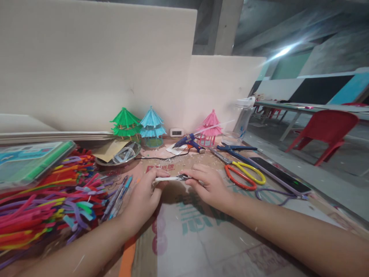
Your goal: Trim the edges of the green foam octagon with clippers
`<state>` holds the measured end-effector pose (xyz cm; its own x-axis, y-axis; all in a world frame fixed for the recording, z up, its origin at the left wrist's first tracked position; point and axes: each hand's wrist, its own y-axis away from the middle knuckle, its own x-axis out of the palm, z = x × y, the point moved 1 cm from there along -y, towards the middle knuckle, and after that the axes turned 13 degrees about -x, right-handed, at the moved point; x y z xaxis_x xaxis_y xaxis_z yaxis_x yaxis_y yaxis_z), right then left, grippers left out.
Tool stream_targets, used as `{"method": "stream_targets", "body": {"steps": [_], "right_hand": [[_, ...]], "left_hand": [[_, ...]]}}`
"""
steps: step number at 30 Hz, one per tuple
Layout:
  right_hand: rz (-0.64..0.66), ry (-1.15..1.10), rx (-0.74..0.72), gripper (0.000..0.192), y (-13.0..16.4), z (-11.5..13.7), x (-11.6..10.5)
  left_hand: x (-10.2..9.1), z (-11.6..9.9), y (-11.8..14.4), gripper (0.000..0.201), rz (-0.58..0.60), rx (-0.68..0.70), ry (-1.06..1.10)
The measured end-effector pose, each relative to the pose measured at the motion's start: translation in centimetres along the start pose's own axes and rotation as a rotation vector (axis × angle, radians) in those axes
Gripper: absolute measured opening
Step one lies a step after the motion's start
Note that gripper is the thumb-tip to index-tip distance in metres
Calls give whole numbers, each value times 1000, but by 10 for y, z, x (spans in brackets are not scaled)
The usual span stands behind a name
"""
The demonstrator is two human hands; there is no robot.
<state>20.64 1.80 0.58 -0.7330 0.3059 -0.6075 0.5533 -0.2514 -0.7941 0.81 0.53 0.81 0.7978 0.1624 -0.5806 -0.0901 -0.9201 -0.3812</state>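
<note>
Between my two hands, above the cardboard tabletop, is a thin white strip with a dark end [169, 178]; its exact kind cannot be made out. My left hand [146, 194] pinches the white end between thumb and fingers. The dark end sits in the closed fingertips of my right hand [211, 188]. Beyond them, a blue glue gun [188, 142] lies on the table. To the right of my right hand are scissors [243, 175] with red and yellow handles.
Colourful pipe cleaners [57, 200] are heaped at left, beside several pens [119, 198]. Green [125, 123], blue [152, 125] and pink [212, 125] model pavilions stand at the back. Pliers [236, 147], a phone [279, 175] and a clear bottle [243, 119] occupy the right side.
</note>
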Motion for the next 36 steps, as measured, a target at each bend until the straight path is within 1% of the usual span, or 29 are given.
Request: {"method": "stream_targets", "body": {"steps": [4, 9, 14, 19, 24, 27, 30, 33, 36], "right_hand": [[10, 5, -2, 35, 0, 0, -1], [33, -8, 0, 37, -1, 1, -2], [32, 1, -15, 41, -1, 0, -2], [26, 4, -5, 36, 0, -1, 0], [0, -13, 21, 34, 1, -2, 0], [-85, -73, 104, 29, 2, -3, 1], [-186, -172, 268, 23, 2, -9, 4], [-205, -315, 462, 24, 1, -16, 8], [-182, -458, 566, 27, 0, -21, 12]], "left_hand": [[0, 1, 0, 17, -4, 12, -3], [0, 2, 0, 23, -8, 15, 2], [0, 2, 0, 23, -5, 12, 5], [1, 1, 1, 20, -8, -4, 18], [1, 1, 0, 18, 22, -20, 32], [0, 1, 0, 15, 21, -42, 37], [0, 2, 0, 15, 2, -89, 56], [0, 5, -1, 20, -3, -146, 61], [1, 9, -3, 26, 25, -194, 117]]}}
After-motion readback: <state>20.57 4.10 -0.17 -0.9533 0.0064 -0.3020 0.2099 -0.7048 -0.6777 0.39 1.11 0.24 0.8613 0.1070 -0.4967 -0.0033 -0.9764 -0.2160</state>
